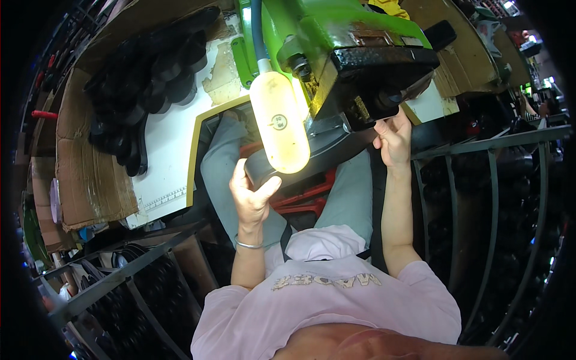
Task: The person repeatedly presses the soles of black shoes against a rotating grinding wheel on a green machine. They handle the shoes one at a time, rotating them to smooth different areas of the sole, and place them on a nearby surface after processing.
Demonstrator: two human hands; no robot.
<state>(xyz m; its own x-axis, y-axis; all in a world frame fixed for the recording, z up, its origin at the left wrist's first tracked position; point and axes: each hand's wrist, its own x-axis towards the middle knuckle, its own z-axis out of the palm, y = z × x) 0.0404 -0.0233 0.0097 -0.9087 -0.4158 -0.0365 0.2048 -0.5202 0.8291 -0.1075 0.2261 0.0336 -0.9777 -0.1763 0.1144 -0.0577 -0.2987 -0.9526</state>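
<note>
A dark grey-black shoe sole (324, 152) lies level beneath the head of a green machine (336, 27), held at both ends. My left hand (251, 198) grips its left end, thumb on the near edge and fingers around the far side. My right hand (395, 139) pinches the right end, close under the machine's black block (384, 63); some of its fingertips are hidden there. A glowing yellow-white lamp (279, 135) hangs in front and covers part of the sole's left half.
Black soles (159, 78) are heaped on the white table (162, 156) at left, beside cardboard walls (93, 156). Metal racks (138, 270) with dark pieces stand at left, and a railing-like rack (492, 180) stands at right. A red stool (303, 201) shows between my legs.
</note>
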